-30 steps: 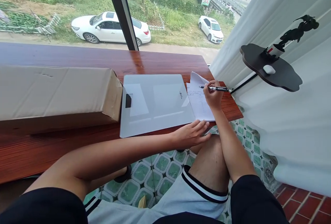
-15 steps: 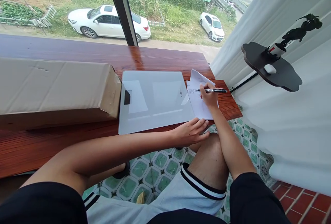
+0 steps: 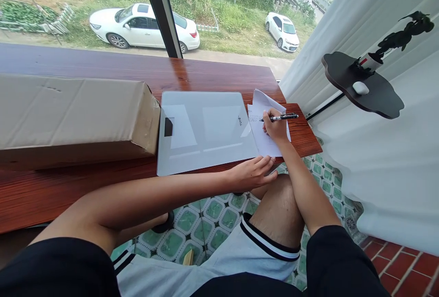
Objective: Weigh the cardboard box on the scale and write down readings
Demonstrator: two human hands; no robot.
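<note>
My right hand (image 3: 275,125) is closed around a black-and-silver pen (image 3: 288,116), its tip on a white sheet of paper (image 3: 269,145). Rows of small handwriting cover the upper left of the sheet, and a page curls up at the far end. My left hand (image 3: 253,172) lies with fingers stretched out at the table's front edge, fingertips by the paper's near edge. Left of the paper, a flat, glossy pale-grey panel (image 3: 209,137) with a dark tab rests on the table.
A long cardboard box (image 3: 72,114) takes up the left of the reddish wooden table (image 3: 219,75). To the right, a dark wavy-edged shelf (image 3: 363,91) carries a potted plant (image 3: 372,61) and a white mouse-shaped object (image 3: 361,88). White curtains (image 3: 370,173) hang beside it.
The pen has tilted slightly, its rear end now higher, and its tip has shifted a little left on the sheet. My left hand stays in place. The view has moved slightly.
</note>
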